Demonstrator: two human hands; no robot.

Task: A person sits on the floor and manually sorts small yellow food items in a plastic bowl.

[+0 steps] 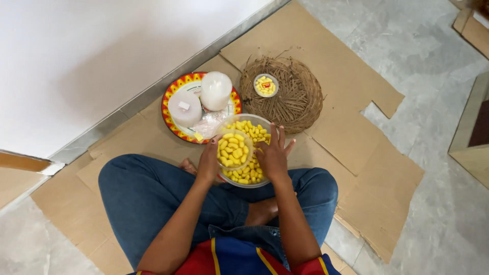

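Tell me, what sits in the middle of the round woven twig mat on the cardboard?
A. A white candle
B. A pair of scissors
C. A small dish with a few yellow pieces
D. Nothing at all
C: a small dish holding a few yellow pieces rests at the centre of the woven mat, while the white candles stand on the colourful plate beside it.

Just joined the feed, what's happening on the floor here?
A person sits cross-legged on flattened cardboard. Their left hand holds a small clear cup full of yellow cocoon-like pieces over a larger clear bowl of the same pieces, and their right hand rests in the bowl. Behind the bowl are a patterned plate carrying two white cylinders and a woven mat with a small dish.
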